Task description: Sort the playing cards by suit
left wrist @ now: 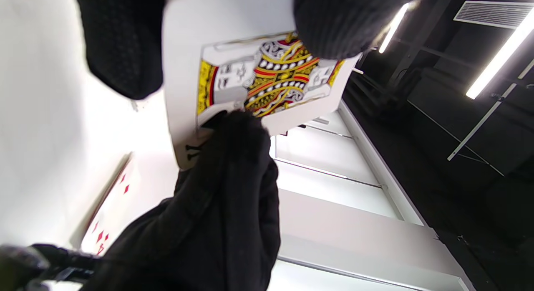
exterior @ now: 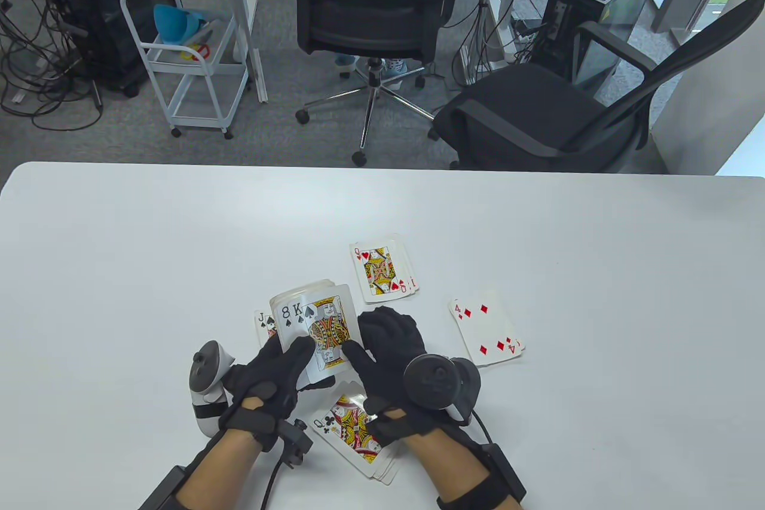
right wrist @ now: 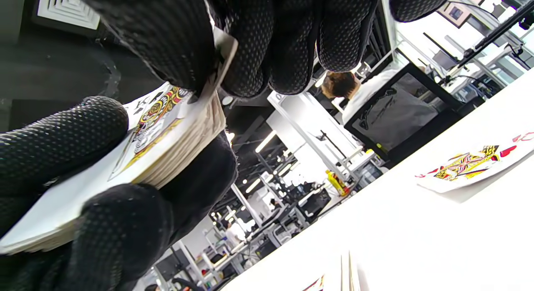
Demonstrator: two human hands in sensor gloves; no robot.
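Note:
My left hand (exterior: 287, 363) grips a deck of cards (exterior: 314, 330) face up, just above the table. The king of spades (exterior: 327, 327) lies on top, with an 8 of spades fanned out beneath it. My right hand (exterior: 373, 345) pinches the king's right edge, thumb on its face and fingers behind. In the left wrist view the king (left wrist: 267, 74) fills the top, with the right thumb (left wrist: 233, 157) on it. The right wrist view shows the deck (right wrist: 167, 145) and a card edge (right wrist: 223, 53) between the fingers.
Four face-up piles lie on the white table (exterior: 119, 265): queen of hearts (exterior: 382, 271) behind the deck, 4 of diamonds (exterior: 485, 330) to the right, jack of spades (exterior: 264, 324) half hidden on the left, queen of clubs (exterior: 352, 426) under my wrists. Office chairs stand beyond the far edge.

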